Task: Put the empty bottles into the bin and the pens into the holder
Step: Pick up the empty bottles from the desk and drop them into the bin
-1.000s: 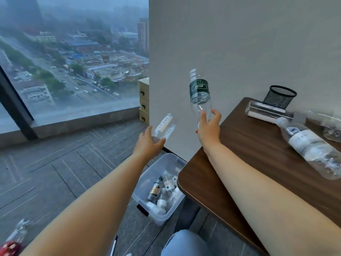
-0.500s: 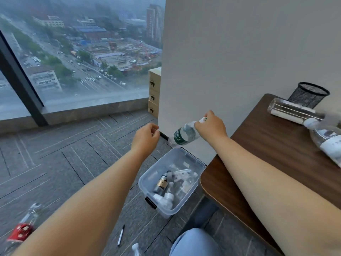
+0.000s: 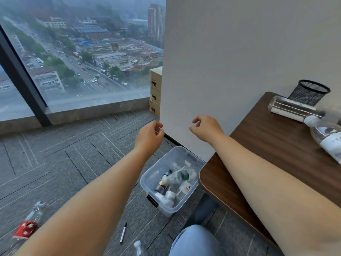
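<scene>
A clear plastic bin (image 3: 153, 172) stands on the floor beside the table and holds several empty bottles, the green-label bottle (image 3: 180, 176) lying on top. My left hand (image 3: 148, 136) and my right hand (image 3: 206, 129) hover above the bin, both empty with loosely curled fingers. A black pen (image 3: 123, 232) lies on the carpet near my knee. On the brown table (image 3: 258, 145) lie a clear bottle with a white label (image 3: 326, 138) and a long clear bottle (image 3: 291, 108). The black mesh holder (image 3: 310, 92) stands at the table's back, against the wall.
A red-label bottle (image 3: 27, 226) lies on the carpet at lower left, and a small white bottle top (image 3: 137, 245) shows at the bottom edge. Stacked cardboard boxes (image 3: 155, 91) stand by the window. A white wall rises behind the bin and table.
My right hand let go of the green-label bottle, which now lies in the bin. Earlier my left hand released its bottle too. Both hands are empty and lifted a little.
</scene>
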`<state>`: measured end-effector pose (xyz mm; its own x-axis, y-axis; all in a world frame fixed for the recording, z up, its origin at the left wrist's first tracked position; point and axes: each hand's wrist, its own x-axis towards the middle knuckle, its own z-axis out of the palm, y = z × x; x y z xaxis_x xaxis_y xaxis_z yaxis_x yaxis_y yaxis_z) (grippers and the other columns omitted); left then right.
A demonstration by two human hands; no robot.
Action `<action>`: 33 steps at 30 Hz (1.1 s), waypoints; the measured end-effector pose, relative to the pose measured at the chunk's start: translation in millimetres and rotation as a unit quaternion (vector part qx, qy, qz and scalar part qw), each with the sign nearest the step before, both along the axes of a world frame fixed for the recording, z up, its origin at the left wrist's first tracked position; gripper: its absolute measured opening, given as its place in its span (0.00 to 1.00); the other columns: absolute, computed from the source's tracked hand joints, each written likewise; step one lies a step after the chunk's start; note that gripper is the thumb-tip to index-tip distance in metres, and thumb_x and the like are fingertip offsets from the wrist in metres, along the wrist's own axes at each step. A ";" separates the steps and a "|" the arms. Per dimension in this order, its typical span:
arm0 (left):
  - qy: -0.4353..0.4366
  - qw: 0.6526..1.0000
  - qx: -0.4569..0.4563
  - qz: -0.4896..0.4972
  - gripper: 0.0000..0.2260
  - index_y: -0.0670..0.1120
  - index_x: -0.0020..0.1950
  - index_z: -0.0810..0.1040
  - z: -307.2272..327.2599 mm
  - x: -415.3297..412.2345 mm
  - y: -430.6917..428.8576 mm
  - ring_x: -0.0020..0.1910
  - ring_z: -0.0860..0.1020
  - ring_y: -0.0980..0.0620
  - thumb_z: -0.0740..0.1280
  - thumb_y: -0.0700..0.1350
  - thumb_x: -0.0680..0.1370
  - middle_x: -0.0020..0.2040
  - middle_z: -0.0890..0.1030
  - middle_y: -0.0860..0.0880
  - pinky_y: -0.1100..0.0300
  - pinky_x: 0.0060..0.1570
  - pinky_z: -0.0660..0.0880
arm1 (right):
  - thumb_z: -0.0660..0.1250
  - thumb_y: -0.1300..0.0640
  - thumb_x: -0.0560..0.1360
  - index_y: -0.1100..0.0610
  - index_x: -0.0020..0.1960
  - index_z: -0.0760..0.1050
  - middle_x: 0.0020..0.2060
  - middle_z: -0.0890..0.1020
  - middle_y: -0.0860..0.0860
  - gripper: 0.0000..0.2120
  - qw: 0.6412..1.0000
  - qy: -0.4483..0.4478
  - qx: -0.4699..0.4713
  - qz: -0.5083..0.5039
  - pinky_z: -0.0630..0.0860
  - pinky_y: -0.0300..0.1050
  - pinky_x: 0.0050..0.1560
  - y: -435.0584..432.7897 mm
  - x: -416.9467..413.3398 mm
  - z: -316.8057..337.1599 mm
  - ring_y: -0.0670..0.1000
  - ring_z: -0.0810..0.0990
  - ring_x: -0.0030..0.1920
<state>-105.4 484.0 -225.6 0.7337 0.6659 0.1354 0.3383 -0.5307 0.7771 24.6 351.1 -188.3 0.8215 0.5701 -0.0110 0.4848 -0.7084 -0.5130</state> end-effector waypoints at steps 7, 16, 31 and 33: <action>-0.017 1.000 0.017 0.003 0.09 0.45 0.54 0.77 20.4 -5.8 -13.2 0.39 0.74 0.52 0.60 0.43 0.77 0.38 0.75 0.54 0.55 0.44 0.74 | 0.63 0.56 0.75 0.57 0.52 0.78 0.45 0.79 0.51 0.09 0.998 -0.036 0.059 0.009 0.76 0.46 0.51 -13.2 -11.6 13.2 0.52 0.78 0.48; -0.057 0.996 0.057 -0.042 0.08 0.45 0.52 0.78 60.8 -5.3 -63.9 0.38 0.73 0.52 0.61 0.43 0.78 0.41 0.77 0.50 0.58 0.41 0.71 | 0.62 0.57 0.75 0.58 0.47 0.79 0.39 0.77 0.48 0.08 0.992 -0.089 0.090 0.015 0.71 0.41 0.44 -63.2 -30.9 40.8 0.49 0.75 0.43; -0.064 0.978 0.087 -0.179 0.08 0.48 0.55 0.76 86.9 52.4 -230.7 0.46 0.75 0.52 0.60 0.43 0.77 0.48 0.77 0.52 0.59 0.47 0.70 | 0.62 0.57 0.74 0.56 0.39 0.76 0.29 0.73 0.45 0.07 0.968 -0.162 0.153 -0.113 0.69 0.41 0.40 -251.0 -16.2 62.6 0.50 0.74 0.37; -0.058 0.970 0.107 -0.210 0.12 0.47 0.60 0.74 89.0 68.6 -253.4 0.50 0.76 0.51 0.60 0.41 0.77 0.56 0.75 0.49 0.58 0.52 0.72 | 0.62 0.56 0.75 0.54 0.38 0.73 0.30 0.74 0.46 0.07 0.962 -0.169 0.161 -0.141 0.65 0.39 0.39 -280.0 -8.1 64.9 0.50 0.72 0.37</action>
